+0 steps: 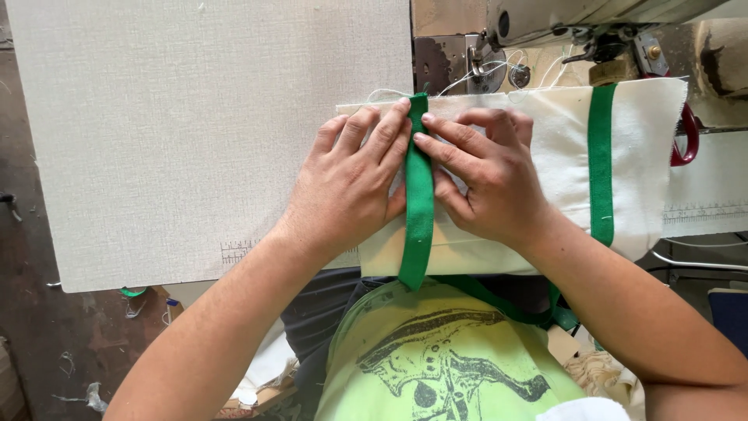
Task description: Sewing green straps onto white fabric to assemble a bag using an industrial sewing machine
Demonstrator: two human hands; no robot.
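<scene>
At the left of the frame a large pale grey work surface (195,132) fills the upper left, bare apart from a printed ruler mark near its lower edge. Moving right, your left hand (351,183) lies flat, fingers spread and pressing down on the cream canvas piece (545,140); its fingertips touch the left edge of the green webbing strap (418,210), pinning rather than clasping it. The strap sits at frame centre, its long axis running top to bottom, from the canvas's upper edge down over the near edge and hanging toward your green shirt (444,359). Just right of it, your right hand (487,179) is partly curled, index and middle fingertips pressed against the strap's right edge, nothing enclosed in the palm. Both hands flank the strap equally closely, one on each side; neither is the nearer. Further right, a second green strap (601,164) runs parallel on the same canvas, well apart from both hands. At upper right the sewing machine head (576,31) stands just beyond the canvas's far edge, right of the central strap's top end, with red-handled scissors (688,140) at the far right.
</scene>
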